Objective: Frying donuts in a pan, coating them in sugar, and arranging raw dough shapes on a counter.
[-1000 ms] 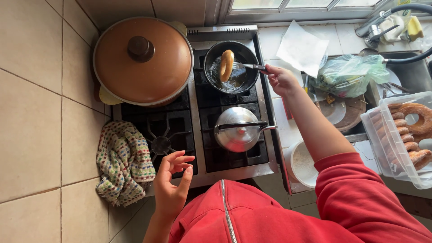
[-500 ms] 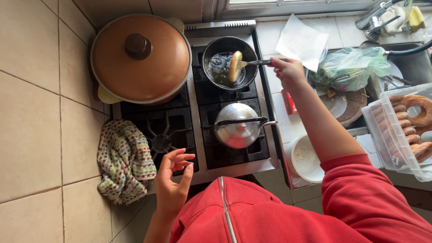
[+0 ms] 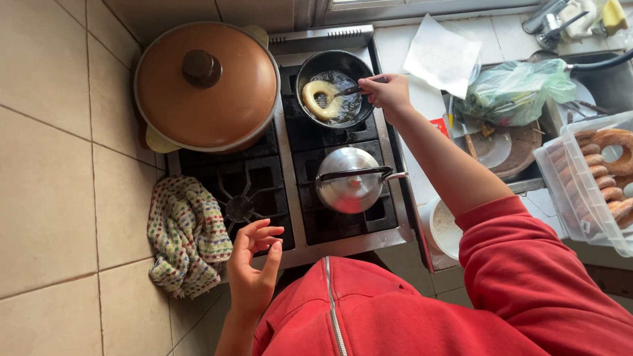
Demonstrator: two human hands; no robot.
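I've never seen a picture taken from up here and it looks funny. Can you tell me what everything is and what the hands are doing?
The camera sits on a person's head and looks straight down, so you see a red hoodie and two bare hands. The right hand holds a utensil that reaches into a small black pan, where a ring of dough lies in oil. The left hand is empty and open, above the stove's front edge near a spotted cloth. On the stove are also a big brown lidded pot and a shiny kettle. A clear box of browned rings sits on the right.
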